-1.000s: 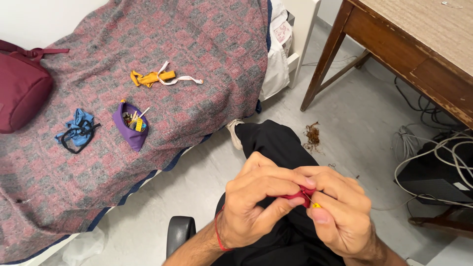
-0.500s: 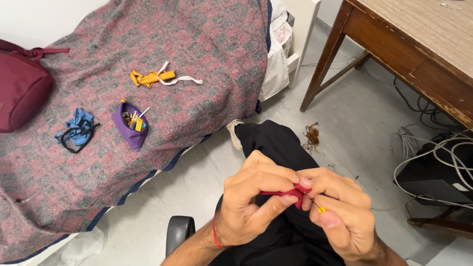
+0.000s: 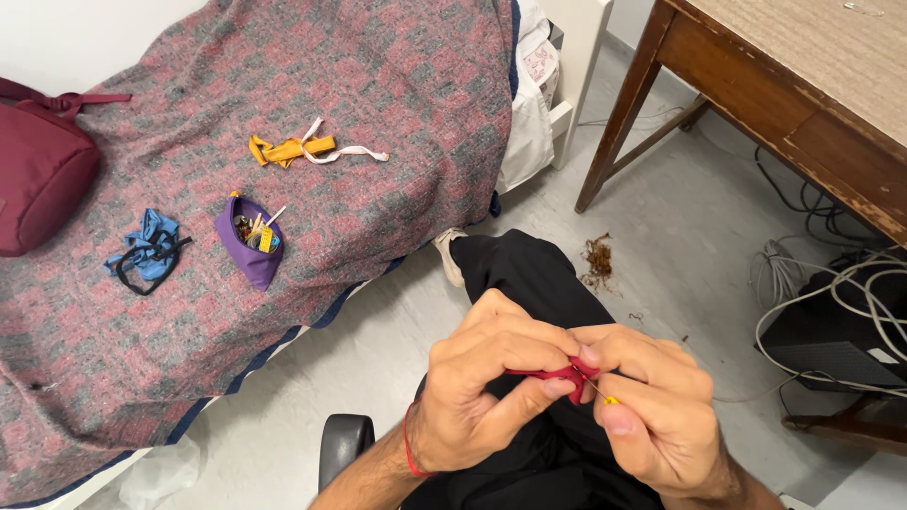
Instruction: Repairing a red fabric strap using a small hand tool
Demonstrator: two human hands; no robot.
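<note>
A blanket-covered bed (image 3: 283, 189) stands left, a wooden desk (image 3: 803, 104) right, grey floor (image 3: 680, 217) between.

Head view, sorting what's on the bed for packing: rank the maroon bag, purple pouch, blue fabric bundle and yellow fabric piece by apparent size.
1. maroon bag, largest though partly cropped.
2. purple pouch and blue fabric bundle look alike; no ranking.
3. yellow fabric piece, smallest, white strip aside.
</note>
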